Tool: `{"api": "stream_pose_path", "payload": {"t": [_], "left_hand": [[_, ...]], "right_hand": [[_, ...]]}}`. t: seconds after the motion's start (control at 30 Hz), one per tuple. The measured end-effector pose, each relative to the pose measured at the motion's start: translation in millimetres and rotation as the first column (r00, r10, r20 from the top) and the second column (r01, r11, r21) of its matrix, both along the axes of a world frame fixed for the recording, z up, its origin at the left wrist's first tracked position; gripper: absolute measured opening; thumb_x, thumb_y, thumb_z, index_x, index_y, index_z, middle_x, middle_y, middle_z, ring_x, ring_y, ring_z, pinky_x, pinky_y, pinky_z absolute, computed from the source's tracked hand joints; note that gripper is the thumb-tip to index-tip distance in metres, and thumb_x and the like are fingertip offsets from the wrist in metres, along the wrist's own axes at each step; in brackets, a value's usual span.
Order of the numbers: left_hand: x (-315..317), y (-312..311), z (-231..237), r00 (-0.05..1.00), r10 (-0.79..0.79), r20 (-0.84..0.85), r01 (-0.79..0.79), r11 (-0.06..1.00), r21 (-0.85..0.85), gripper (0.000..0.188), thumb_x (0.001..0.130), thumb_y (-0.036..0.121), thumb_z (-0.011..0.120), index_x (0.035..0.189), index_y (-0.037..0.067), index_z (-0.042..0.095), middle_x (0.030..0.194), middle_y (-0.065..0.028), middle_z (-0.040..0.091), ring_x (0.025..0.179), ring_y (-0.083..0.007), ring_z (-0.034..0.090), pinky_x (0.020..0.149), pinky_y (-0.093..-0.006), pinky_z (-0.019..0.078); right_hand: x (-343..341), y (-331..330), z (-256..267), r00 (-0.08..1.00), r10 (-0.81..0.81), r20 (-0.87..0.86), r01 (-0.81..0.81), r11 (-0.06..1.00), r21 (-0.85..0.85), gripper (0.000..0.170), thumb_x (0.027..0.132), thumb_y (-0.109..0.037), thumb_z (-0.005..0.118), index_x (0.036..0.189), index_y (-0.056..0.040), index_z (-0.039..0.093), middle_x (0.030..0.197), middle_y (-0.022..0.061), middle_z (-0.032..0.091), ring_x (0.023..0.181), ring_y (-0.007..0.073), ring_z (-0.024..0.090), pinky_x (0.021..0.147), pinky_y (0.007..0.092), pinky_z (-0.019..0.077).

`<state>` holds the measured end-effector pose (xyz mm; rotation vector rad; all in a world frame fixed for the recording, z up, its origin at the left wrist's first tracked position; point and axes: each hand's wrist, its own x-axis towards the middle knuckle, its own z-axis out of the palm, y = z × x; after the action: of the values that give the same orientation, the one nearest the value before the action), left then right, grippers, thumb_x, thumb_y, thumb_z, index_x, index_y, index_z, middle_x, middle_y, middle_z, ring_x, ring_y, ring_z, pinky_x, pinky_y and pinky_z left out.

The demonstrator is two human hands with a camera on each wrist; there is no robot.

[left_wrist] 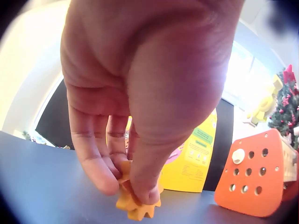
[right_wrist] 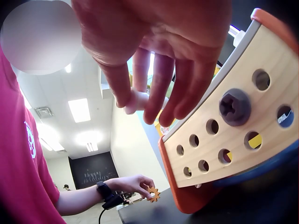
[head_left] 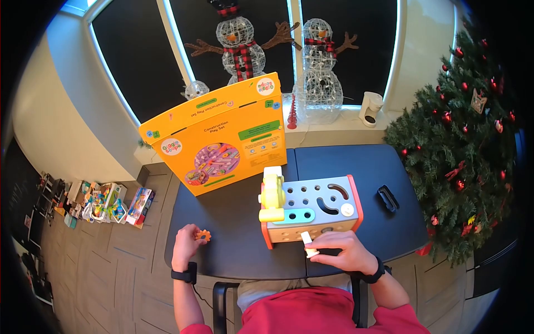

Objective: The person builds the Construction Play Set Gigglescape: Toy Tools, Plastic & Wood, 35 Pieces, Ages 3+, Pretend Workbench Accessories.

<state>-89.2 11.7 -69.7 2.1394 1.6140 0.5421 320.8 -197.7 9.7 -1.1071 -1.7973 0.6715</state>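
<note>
An orange gear (head_left: 203, 235) is pinched between the thumb and fingers of the left hand (head_left: 187, 245), low over the table's left part; the left wrist view shows the gear (left_wrist: 135, 200) under the thumb. The right hand (head_left: 346, 251) pinches a white peg (head_left: 308, 245) just in front of the toy workbench (head_left: 311, 229). In the right wrist view the peg (right_wrist: 136, 101) is partly hidden by the fingers. The workbench has red ends, a holed wooden side and a dark bolt (right_wrist: 235, 107) in that side. Yellow pieces (head_left: 272, 195) stand on its left end.
A large yellow box (head_left: 222, 145) stands behind and left of the workbench on the dark table (head_left: 233, 256). A black oblong piece (head_left: 387, 199) lies to the right. A Christmas tree (head_left: 461, 139) stands past the right edge, and boxed items (head_left: 105, 203) are on the floor at left.
</note>
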Motion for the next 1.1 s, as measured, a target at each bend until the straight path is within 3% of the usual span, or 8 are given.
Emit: {"api": "stream_pose_path", "payload": {"t": [0.27,0.37,0.43,0.53,0.67,0.73,1.1], "left_hand": [[24,-26,50,0.980,-0.104,0.167,0.089,0.991,0.095,0.024,0.078,0.003,0.083,0.097,-0.005,0.071,0.085,-0.0163,0.072,0.074,-0.0256,0.071,0.068,-0.0349,0.0560],[39,-39,76,0.968,-0.101,0.231,0.090,0.994,0.059,0.023,0.081,0.007,0.083,0.098,-0.005,0.074,0.084,-0.0143,0.073,0.070,-0.0220,0.071,0.065,-0.0331,0.0563],[50,-48,91,0.937,-0.135,0.321,0.129,0.991,0.040,0.019,0.087,0.005,0.078,0.103,-0.004,0.074,0.081,-0.0093,0.074,0.066,-0.0117,0.068,0.057,-0.0256,0.0541],[69,-61,105,0.918,-0.145,0.369,0.144,0.989,0.031,0.020,0.086,0.008,0.080,0.102,-0.003,0.076,0.081,-0.0092,0.073,0.066,-0.0120,0.069,0.052,-0.0259,0.0537],[95,-77,107,0.807,-0.264,0.527,0.325,0.945,-0.024,0.016,0.092,0.004,0.073,0.104,-0.007,0.074,0.088,-0.0108,0.073,0.073,-0.0139,0.072,0.059,-0.0253,0.0581],[107,-84,107,0.799,-0.339,0.497,0.417,0.907,-0.051,0.019,0.095,0.003,0.069,0.111,-0.008,0.071,0.093,-0.0123,0.073,0.076,-0.0165,0.074,0.065,-0.0261,0.0600],[160,-104,90,0.723,-0.435,0.536,0.555,0.828,-0.077,0.021,0.096,0.007,0.070,0.111,-0.008,0.070,0.097,-0.0163,0.076,0.075,-0.0183,0.076,0.066,-0.0283,0.0600]], "right_hand": [[4,-5,2,0.999,-0.032,0.042,0.031,0.999,0.019,0.029,0.084,-0.011,0.082,0.112,-0.0041,0.077,0.092,0.0116,0.077,0.083,0.0242,0.074,0.075,0.0309,0.0573],[5,-6,0,0.999,-0.030,0.044,0.029,0.999,0.014,0.029,0.084,-0.011,0.082,0.112,-0.0041,0.077,0.092,0.0115,0.077,0.083,0.0242,0.074,0.075,0.0310,0.0575],[5,-7,0,0.999,-0.025,0.040,0.025,1.000,0.015,0.028,0.085,-0.011,0.082,0.112,-0.0042,0.077,0.092,0.0114,0.077,0.083,0.0243,0.075,0.075,0.0311,0.0575],[4,-7,2,0.999,-0.016,0.034,0.015,1.000,0.022,0.028,0.085,-0.011,0.081,0.113,-0.0044,0.077,0.093,0.0112,0.077,0.084,0.0243,0.075,0.075,0.0311,0.0575],[2,-7,3,0.999,0.006,0.047,-0.006,1.000,0.011,0.029,0.086,-0.011,0.081,0.114,-0.0046,0.077,0.094,0.0108,0.078,0.085,0.0243,0.075,0.075,0.0315,0.0575],[1,-6,2,0.999,0.023,0.043,-0.023,1.000,0.015,0.029,0.086,-0.011,0.081,0.114,-0.0047,0.076,0.095,0.0108,0.078,0.085,0.0243,0.075,0.075,0.0316,0.0576],[-11,0,-11,0.993,0.119,0.017,-0.119,0.993,-0.005,0.030,0.087,-0.012,0.080,0.116,-0.0074,0.077,0.089,0.0089,0.076,0.075,0.0209,0.071,0.070,0.0317,0.0561]]}}
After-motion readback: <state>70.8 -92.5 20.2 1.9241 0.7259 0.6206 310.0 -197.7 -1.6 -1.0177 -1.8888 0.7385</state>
